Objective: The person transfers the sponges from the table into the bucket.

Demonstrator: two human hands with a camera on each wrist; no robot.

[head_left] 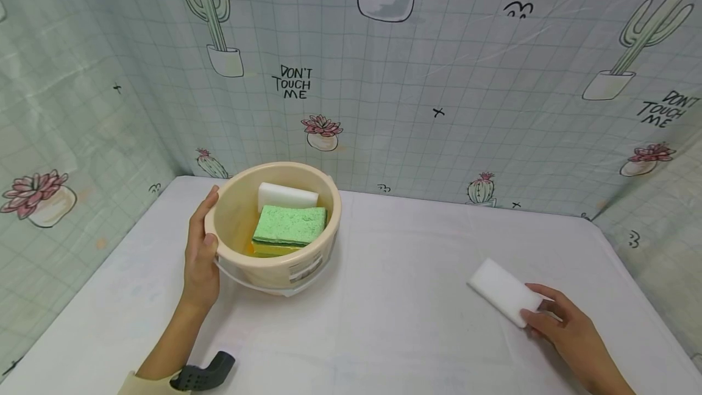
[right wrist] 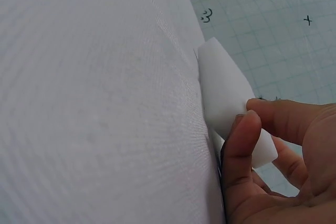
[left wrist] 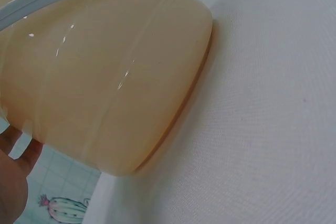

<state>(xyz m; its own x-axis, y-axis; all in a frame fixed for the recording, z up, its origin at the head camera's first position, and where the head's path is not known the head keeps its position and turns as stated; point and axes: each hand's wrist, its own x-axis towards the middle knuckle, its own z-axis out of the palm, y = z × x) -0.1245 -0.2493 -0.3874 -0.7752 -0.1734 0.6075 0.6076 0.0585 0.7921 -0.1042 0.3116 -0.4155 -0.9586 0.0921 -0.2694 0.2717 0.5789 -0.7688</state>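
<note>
A cream plastic bucket stands upright on the left of the table. My left hand holds its left side, thumb at the rim and fingers along the outer wall. In the left wrist view, fingertips touch that wall. Inside the bucket, a green sponge lies over a yellow piece, with a white block behind. At the right, my right hand pinches the near right end of a white sponge block between thumb and fingers. The right wrist view shows the block tilted at the table surface.
A white cloth covers the table. Behind it and at both sides hangs a grid-patterned curtain with printed cacti. The bucket's handle hangs down at its front. A dark strap is on the left wrist.
</note>
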